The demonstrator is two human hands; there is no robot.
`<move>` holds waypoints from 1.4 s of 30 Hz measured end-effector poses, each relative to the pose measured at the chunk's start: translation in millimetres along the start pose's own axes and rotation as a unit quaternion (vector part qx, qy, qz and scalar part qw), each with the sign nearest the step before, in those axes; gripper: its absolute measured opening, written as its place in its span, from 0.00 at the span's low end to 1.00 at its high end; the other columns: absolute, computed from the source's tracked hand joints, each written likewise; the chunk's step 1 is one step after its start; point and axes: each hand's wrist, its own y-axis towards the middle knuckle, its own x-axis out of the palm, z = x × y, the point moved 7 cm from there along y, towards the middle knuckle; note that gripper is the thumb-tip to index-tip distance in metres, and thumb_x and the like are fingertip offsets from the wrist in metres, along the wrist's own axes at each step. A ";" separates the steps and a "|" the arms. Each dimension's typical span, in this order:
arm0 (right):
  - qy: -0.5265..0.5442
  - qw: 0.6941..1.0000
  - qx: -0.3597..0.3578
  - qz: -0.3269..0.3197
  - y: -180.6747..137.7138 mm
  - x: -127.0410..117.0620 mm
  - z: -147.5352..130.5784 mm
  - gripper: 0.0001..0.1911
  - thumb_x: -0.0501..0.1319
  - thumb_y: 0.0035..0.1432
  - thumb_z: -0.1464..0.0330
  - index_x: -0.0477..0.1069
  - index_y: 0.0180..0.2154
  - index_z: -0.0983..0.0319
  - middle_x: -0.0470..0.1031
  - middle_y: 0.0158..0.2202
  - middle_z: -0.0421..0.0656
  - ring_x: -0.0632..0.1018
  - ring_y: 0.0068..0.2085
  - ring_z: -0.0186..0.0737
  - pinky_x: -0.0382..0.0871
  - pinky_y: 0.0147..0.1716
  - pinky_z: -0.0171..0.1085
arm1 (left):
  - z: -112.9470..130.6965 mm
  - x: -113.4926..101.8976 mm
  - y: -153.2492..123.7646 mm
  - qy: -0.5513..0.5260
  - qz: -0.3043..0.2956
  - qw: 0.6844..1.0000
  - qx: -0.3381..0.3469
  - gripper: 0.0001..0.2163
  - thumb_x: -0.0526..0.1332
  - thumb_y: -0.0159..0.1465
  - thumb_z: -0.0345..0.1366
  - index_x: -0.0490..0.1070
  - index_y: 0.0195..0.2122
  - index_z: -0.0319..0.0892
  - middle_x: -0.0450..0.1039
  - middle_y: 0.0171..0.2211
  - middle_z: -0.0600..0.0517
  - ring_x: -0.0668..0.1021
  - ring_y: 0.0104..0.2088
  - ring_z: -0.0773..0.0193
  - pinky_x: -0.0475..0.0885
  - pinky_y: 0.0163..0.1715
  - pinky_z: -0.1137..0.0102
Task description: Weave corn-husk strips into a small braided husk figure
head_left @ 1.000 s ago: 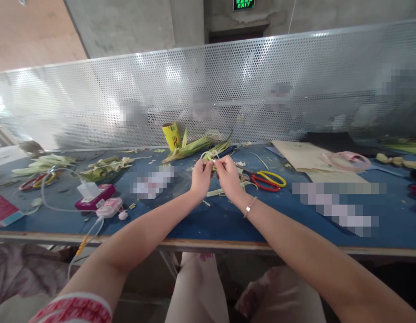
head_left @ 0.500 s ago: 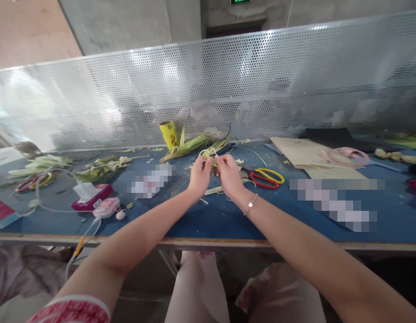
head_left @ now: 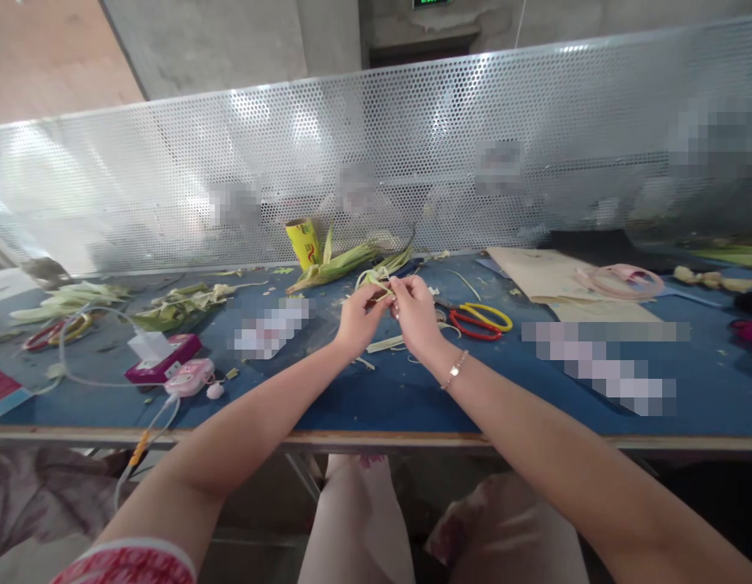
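Observation:
Above the middle of the blue table, my left hand (head_left: 358, 318) and my right hand (head_left: 417, 315) meet with their fingertips pinched together. Between them they hold a thin pale green corn husk strip (head_left: 379, 281), its lower part hidden by my fingers. Just right of my right hand lie scissors (head_left: 480, 321) with a red and a yellow handle loop. A loose husk strip (head_left: 384, 345) rests on the table under my hands. Beyond them lies a bunch of green corn husks (head_left: 342, 266) beside a yellow cardboard tube (head_left: 302, 243).
A perforated metal screen (head_left: 412, 162) borders the table's back. On the left are a purple power strip (head_left: 169, 361), a pink charger (head_left: 191, 377) with cables, more husks (head_left: 181, 304) and scissors (head_left: 44, 334). Brown paper (head_left: 534, 280) and a pink ring (head_left: 622, 281) lie on the right.
My left hand has shifted slightly left and its fingers have changed position. My right fingertips have risen a little. The strip between my hands shows differently, and the view has shifted slightly.

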 end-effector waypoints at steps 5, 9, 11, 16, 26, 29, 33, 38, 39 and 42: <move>-0.006 1.000 0.006 0.018 -1.3 -2.8 -3.2 0.14 0.58 0.54 0.57 0.56 0.27 0.58 0.56 0.17 0.31 0.60 0.17 0.29 0.54 0.16 0.32 | 8.4 -4.3 0.0 0.056 0.014 0.998 0.029 0.03 0.61 0.55 0.33 0.74 0.29 0.41 0.75 0.27 0.52 0.75 0.29 0.67 0.70 0.32 0.72; 0.004 1.000 0.008 0.024 -2.1 -3.9 -5.0 0.15 0.58 0.53 0.56 0.55 0.27 0.58 0.55 0.17 0.31 0.59 0.17 0.29 0.54 0.16 0.32 | 8.1 -0.5 0.8 0.047 -0.004 0.999 0.010 0.03 0.60 0.56 0.32 0.71 0.26 0.41 0.73 0.24 0.54 0.74 0.26 0.69 0.68 0.30 0.73; 0.000 1.000 0.001 0.025 -1.7 -4.6 -5.9 0.16 0.58 0.54 0.56 0.55 0.27 0.58 0.55 0.17 0.31 0.59 0.17 0.29 0.53 0.16 0.32 | 8.9 1.3 1.0 0.041 -0.013 0.999 0.011 0.03 0.59 0.56 0.31 0.70 0.26 0.41 0.73 0.24 0.54 0.73 0.26 0.69 0.68 0.30 0.73; -0.016 0.999 0.000 0.030 0.8 -6.9 -4.8 0.17 0.59 0.53 0.55 0.56 0.26 0.58 0.54 0.17 0.31 0.59 0.17 0.28 0.53 0.16 0.32 | 10.0 1.9 0.7 0.043 -0.016 0.999 0.019 0.03 0.59 0.56 0.30 0.70 0.25 0.41 0.72 0.24 0.54 0.73 0.27 0.69 0.68 0.31 0.73; 0.003 1.000 0.012 0.027 1.5 -7.6 -4.8 0.18 0.61 0.50 0.54 0.57 0.24 0.59 0.55 0.15 0.31 0.58 0.16 0.27 0.53 0.15 0.32 | 14.3 3.2 0.0 0.031 -0.027 0.999 0.023 0.04 0.59 0.55 0.27 0.72 0.27 0.41 0.74 0.28 0.52 0.74 0.30 0.68 0.70 0.35 0.71; -0.054 0.998 -0.015 -0.008 2.3 -7.7 -16.8 0.17 0.58 0.53 0.53 0.58 0.26 0.58 0.56 0.15 0.31 0.59 0.15 0.28 0.54 0.15 0.32 | 12.5 -1.3 1.0 0.010 -0.004 1.000 0.002 0.03 0.59 0.56 0.29 0.71 0.28 0.40 0.74 0.28 0.52 0.75 0.30 0.68 0.70 0.35 0.70; -0.138 0.988 -0.051 -0.053 6.6 -13.8 -31.3 0.15 0.54 0.56 0.53 0.61 0.33 0.58 0.64 0.18 0.34 0.67 0.18 0.31 0.59 0.18 0.33 | 7.5 -9.7 4.8 -0.009 0.018 0.999 -0.025 0.05 0.58 0.59 0.34 0.72 0.29 0.39 0.74 0.28 0.51 0.75 0.30 0.68 0.70 0.35 0.70; -0.242 0.957 -0.111 -0.115 4.9 -9.3 -39.3 0.12 0.57 0.55 0.57 0.63 0.29 0.59 0.68 0.23 0.38 0.70 0.25 0.35 0.62 0.25 0.35 | 4.7 -16.3 8.5 -0.007 0.019 1.000 -0.014 0.09 0.58 0.59 0.38 0.74 0.32 0.39 0.75 0.31 0.50 0.75 0.34 0.67 0.70 0.39 0.70; -0.272 0.942 -0.144 -0.133 2.1 -4.6 -42.5 0.11 0.58 0.55 0.59 0.64 0.29 0.59 0.68 0.24 0.38 0.70 0.26 0.35 0.62 0.27 0.35 | 4.9 -16.4 8.6 -0.006 0.015 1.000 -0.009 0.08 0.58 0.59 0.38 0.74 0.33 0.39 0.76 0.32 0.50 0.75 0.35 0.66 0.70 0.40 0.70; -0.329 0.905 -0.223 -0.153 -6.0 4.3 -51.7 0.07 0.56 0.57 0.63 0.65 0.29 0.59 0.69 0.25 0.39 0.70 0.29 0.37 0.62 0.30 0.36 | 5.8 -14.9 7.8 -0.008 0.002 1.000 0.004 0.07 0.60 0.57 0.36 0.75 0.34 0.40 0.76 0.37 0.49 0.76 0.39 0.65 0.68 0.43 0.69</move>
